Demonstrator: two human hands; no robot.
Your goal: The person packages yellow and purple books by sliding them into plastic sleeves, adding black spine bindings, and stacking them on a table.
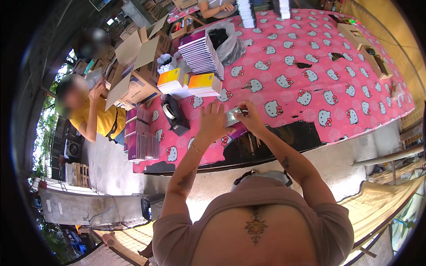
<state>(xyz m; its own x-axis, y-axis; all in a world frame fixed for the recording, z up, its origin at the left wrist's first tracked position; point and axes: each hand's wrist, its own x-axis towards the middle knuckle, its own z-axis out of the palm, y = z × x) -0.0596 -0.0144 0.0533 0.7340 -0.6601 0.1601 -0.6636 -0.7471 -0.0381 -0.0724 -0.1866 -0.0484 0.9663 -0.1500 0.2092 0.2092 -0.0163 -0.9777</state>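
Note:
My left hand lies palm down over the near edge of the pink table, its fingers stretched out and apart. Beside it, my right hand has thumb and fingers pinched at a shiny, clear piece of plastic. Below the hands a purple booklet-like thing shows in part; the left hand and the plastic cover the rest. To the left of my left hand stands a black tape dispenser with a roll in it. Stacks of yellow-covered booklets sit just beyond my hands.
Purple notebooks are stacked high at the back and at the left edge. An open carton stands at the left, near a person in yellow. Small cardboard trays lie far right. The pink tablecloth is torn, baring black underneath.

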